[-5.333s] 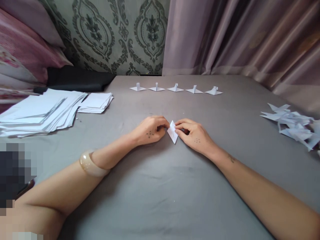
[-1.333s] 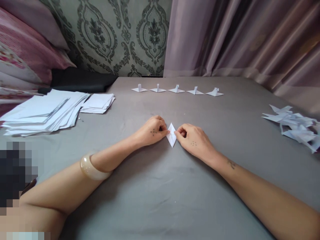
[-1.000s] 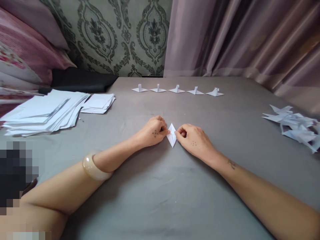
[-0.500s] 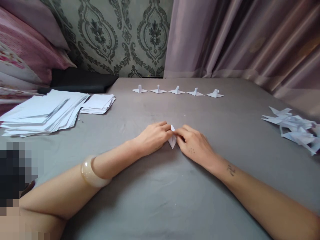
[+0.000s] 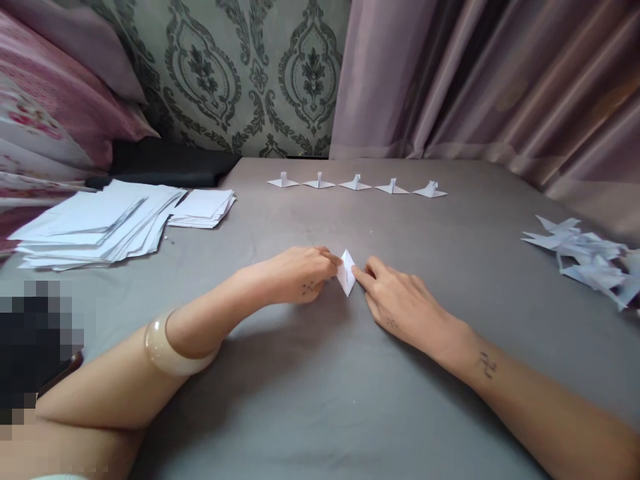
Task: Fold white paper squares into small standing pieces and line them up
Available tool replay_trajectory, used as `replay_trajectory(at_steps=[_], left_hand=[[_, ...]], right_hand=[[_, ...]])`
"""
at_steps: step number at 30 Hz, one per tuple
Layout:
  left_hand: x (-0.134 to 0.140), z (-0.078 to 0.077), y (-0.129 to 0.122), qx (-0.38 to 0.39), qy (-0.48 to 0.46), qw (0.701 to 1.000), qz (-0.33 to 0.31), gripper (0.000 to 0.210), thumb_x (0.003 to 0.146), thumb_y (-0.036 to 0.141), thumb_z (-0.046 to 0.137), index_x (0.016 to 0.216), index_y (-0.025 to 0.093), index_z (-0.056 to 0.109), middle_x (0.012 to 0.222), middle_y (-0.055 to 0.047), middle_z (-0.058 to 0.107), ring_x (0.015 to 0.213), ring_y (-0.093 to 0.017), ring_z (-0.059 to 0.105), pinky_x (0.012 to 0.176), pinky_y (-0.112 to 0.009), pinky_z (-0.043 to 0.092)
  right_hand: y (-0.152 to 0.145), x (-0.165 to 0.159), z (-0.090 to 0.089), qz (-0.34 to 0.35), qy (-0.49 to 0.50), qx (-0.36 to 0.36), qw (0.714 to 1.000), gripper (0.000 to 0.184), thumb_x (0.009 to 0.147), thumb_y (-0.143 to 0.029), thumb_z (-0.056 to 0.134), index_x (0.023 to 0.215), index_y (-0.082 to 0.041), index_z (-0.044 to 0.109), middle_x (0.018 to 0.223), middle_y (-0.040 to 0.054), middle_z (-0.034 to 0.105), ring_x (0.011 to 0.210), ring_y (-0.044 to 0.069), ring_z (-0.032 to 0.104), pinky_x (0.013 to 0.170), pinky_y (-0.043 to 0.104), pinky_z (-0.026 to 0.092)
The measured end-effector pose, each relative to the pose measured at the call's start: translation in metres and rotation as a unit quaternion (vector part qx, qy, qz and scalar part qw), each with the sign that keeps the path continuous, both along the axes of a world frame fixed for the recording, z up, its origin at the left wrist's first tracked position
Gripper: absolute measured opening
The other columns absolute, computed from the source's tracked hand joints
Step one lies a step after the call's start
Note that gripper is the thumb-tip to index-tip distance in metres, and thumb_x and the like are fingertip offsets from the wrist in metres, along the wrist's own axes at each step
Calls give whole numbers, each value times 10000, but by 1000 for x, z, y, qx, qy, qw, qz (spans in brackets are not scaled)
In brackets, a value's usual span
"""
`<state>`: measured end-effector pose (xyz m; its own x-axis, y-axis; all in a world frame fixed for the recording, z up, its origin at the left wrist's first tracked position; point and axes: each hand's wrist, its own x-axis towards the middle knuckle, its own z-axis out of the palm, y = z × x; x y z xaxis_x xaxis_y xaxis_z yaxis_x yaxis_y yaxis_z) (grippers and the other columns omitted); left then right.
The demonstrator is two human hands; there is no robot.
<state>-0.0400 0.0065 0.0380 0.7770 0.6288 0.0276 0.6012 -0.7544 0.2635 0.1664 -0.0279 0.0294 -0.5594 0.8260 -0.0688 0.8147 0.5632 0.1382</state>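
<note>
A small piece of folded white paper (image 5: 347, 275), shaped like a narrow diamond with a crease down its middle, lies between my two hands on the grey cloth. My left hand (image 5: 305, 272) is closed, its fingertips pinching the paper's left edge. From the other side, my right hand (image 5: 400, 293) presses its index fingertip on the right edge; the other fingers are curled and its thumb is hidden. Farther back stands a row of several folded paper birds (image 5: 357, 183).
Stacks of white paper sheets (image 5: 100, 220) and smaller paper squares (image 5: 205, 205) lie at the left. A heap of folded paper pieces (image 5: 590, 250) rests at the right edge. Behind the grey surface (image 5: 300, 400) are a black cloth (image 5: 165, 163) and a curtain (image 5: 390, 80).
My hands have drawn apart a little, baring more of the folded paper. My left fingers have slid left to its edge, and my right hand has shifted slightly right and down.
</note>
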Motion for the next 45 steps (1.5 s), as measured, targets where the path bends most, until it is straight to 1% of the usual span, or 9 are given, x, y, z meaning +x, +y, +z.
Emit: replay_trajectory(at_steps=[7,12,20,26,29,33,35,40,45], left_hand=[[10,-24,14,-49,-157,981,101,283,864,259,491,631,158,616,918,-65,679,658,-127,572,639,-259,422],[15,-44,15,-63,-233,947,212,191,743,325,675,810,148,648,925,-83,594,784,-170,555,721,-300,450],[19,-39,13,-180,-287,909,243,138,704,279,673,652,152,656,916,-58,594,833,-173,550,726,-280,430],[25,-38,9,-278,-411,824,272,215,692,349,694,696,151,610,678,3,590,618,-111,516,582,-225,368],[28,-35,8,-288,-510,771,249,220,677,330,727,698,143,611,790,-21,646,722,-120,568,688,-235,414],[30,-31,6,-283,-572,734,233,218,661,304,755,709,148,610,802,-18,652,721,-115,576,726,-248,442],[31,-31,5,-272,-580,736,219,214,675,307,751,726,153,611,835,-22,654,745,-119,582,750,-258,453],[31,-29,1,-185,-548,790,203,200,678,309,753,705,149,636,1100,-72,592,969,-175,576,848,-284,453],[35,-29,-2,-248,-571,759,189,213,698,303,746,730,148,604,866,-23,632,790,-121,582,761,-259,459]], right_hand=[[2,3,-7,-19,57,12,998,312,849,-97,379,1044,-182,608,958,69,568,604,129,492,509,311,206],[5,6,-24,-35,156,46,986,286,838,-134,407,970,-208,649,911,51,589,593,119,489,525,294,240],[15,1,-33,-118,331,18,936,235,812,-139,439,873,-212,655,935,39,648,720,149,578,650,285,390],[28,4,-32,-203,494,-66,843,325,744,-162,526,1062,-186,587,1021,57,670,711,139,607,753,322,461],[32,4,-30,-205,602,-147,758,405,752,-198,558,1155,-180,526,1120,83,638,816,148,632,798,326,482],[34,0,-26,-178,700,-229,652,397,750,-323,651,1105,-174,554,1133,107,623,1042,187,594,898,336,469],[33,-2,-25,-160,719,-248,629,408,717,-377,704,1051,-176,584,1086,98,643,1028,189,598,902,338,467],[31,-6,-26,-130,762,-251,582,441,677,-390,750,1033,-191,583,973,65,689,913,174,637,840,337,486],[28,-7,-26,-111,765,-196,604,382,683,-369,739,995,-196,601,883,39,701,825,158,647,804,331,494]])
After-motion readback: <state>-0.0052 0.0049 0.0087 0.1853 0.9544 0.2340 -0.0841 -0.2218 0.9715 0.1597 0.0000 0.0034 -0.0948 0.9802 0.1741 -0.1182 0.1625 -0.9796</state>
